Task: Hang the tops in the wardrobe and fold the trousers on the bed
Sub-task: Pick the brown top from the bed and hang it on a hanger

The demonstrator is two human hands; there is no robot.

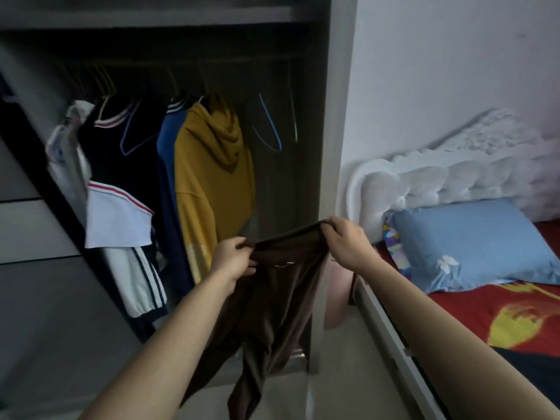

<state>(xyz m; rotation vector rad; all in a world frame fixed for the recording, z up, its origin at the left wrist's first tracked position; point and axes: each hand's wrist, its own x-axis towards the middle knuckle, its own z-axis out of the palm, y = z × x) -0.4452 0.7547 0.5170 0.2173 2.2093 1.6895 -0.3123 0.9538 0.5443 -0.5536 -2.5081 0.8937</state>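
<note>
Dark brown trousers (272, 304) hang in the air in front of the open wardrobe (272, 177). My left hand (233, 257) grips one end of the waistband and my right hand (348, 242) grips the other, stretching it between them. The legs dangle toward the floor. Inside the wardrobe a mustard hoodie (212, 177), a blue top (168, 137), a dark top with striped collar (121, 153) and a white top (66, 153) hang on the rail. Empty blue hangers (269, 128) hang at the rail's right end. The bed (485, 322) lies to the right.
A blue pillow (472, 241) lies at the bed's head against a white tufted headboard (424, 183). The bedsheet is red with yellow print. A grey sliding door (36, 298) stands on the left. Light floor (348, 374) runs between wardrobe and bed.
</note>
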